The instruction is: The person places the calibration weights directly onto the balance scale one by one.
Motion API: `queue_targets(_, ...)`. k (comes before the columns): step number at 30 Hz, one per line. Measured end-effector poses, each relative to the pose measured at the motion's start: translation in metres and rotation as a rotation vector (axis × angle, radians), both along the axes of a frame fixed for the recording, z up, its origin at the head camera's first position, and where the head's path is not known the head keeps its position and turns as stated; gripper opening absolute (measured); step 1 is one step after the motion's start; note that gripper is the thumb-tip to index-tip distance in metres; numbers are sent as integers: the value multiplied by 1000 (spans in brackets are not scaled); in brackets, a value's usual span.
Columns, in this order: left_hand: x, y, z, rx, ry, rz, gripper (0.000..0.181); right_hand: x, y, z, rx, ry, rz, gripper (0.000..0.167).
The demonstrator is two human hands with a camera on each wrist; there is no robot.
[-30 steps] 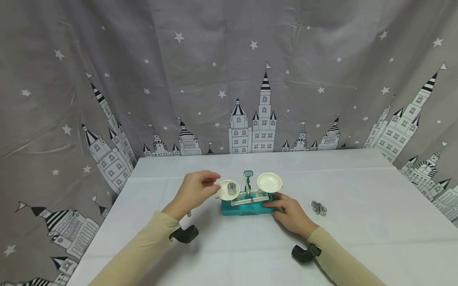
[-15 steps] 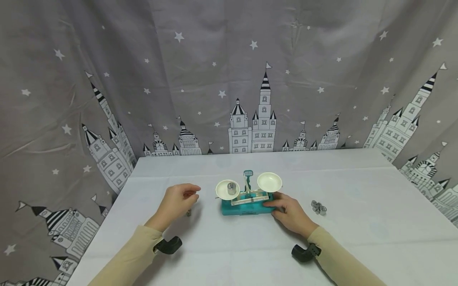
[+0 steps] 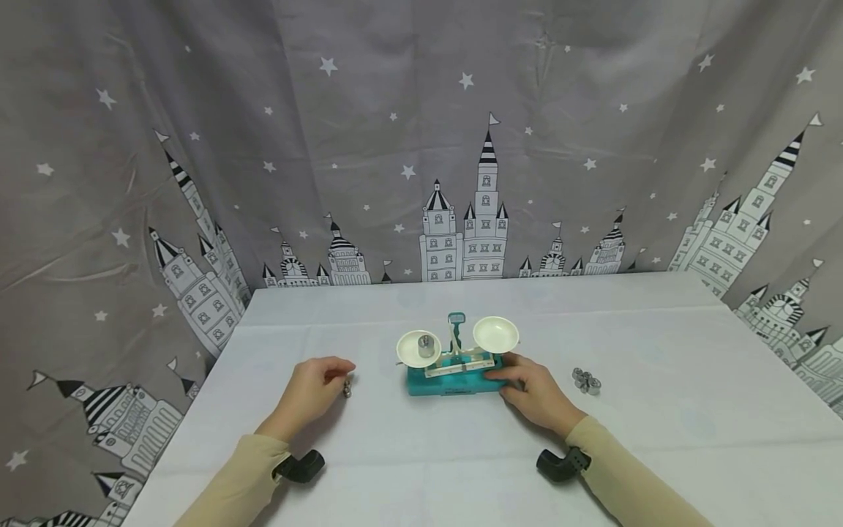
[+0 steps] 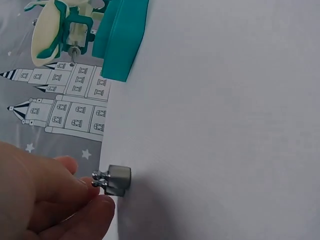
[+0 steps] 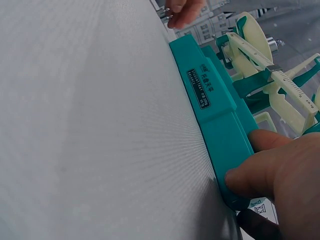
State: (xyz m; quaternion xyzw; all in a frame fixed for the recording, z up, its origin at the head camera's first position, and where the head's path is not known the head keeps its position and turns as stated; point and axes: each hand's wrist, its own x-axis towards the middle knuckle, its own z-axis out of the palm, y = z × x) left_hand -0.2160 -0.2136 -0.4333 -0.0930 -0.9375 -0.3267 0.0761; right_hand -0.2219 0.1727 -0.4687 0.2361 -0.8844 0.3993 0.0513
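On your white-clothed bench (image 3: 435, 461), your right hand (image 3: 536, 391) grips the teal plastic balance scale (image 3: 451, 383); your left hand (image 3: 309, 391) is at small silver metal weights (image 4: 120, 176), pinch unclear. Likely pickup; next, a sure grip.

Head view looks down; close wrist views share balance (image 5: 220, 130), perhaps weights (image 4: 120, 178).

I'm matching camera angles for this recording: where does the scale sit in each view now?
Head: the scale is near the middle, below mid-height.
Left wrist: top left, cut off by the upper edge, its teal base rightmost.
Right wrist: along the right side, partly cut off, its black label visible.
Shared landmark: the left hand, in all three, cropped in both wrist views.
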Motion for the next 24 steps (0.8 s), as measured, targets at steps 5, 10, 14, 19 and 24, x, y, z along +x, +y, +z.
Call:
queue_targets(5, 1, -3, -7, -11, 8, -13, 26, -1, 0, -1, 4, 4, -1, 33)
queue_targets(10, 2, -4, -11, -19, 34, -21, 27, -1, 0, -1, 3, 3, -4, 33)
queue_targets(14, 4, -5, -12, -18, 25, -12, 27, 0, 0, -1, 3, -3, -4, 32)
queue_targets(19, 5, -6, -13, -14, 22, 0, 24, -1, 1, -1, -1, -8, -3, 33)
queue_targets(24, 5, -6, -14, -10, 31, 13, 23, -1, 1, -1, -3, -5, -2, 33)
